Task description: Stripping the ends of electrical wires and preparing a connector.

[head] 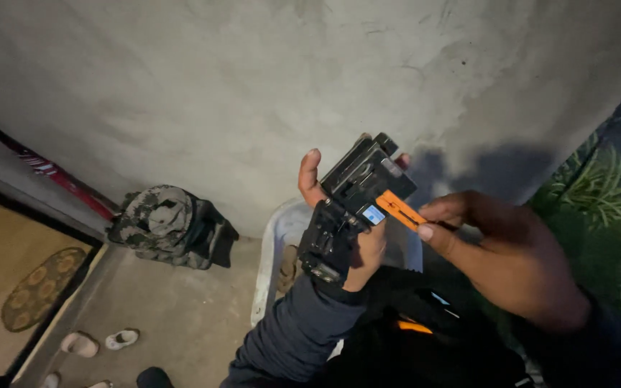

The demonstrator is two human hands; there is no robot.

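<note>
The left hand is gripping a black boxy tool, holding it up before the grey wall. The right hand is pinching the tool's orange tab between thumb and forefinger, just right of the tool. A white tub is sitting on the floor beneath.

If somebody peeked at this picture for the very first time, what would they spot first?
Right in the middle, the left hand holds up a blocky black hinged tool with a small blue sticker, and the right hand pinches its bright orange sliding tab. Next, on the concrete floor at left, a camouflage-patterned bundle of cloth sits against the rough grey wall.
</note>
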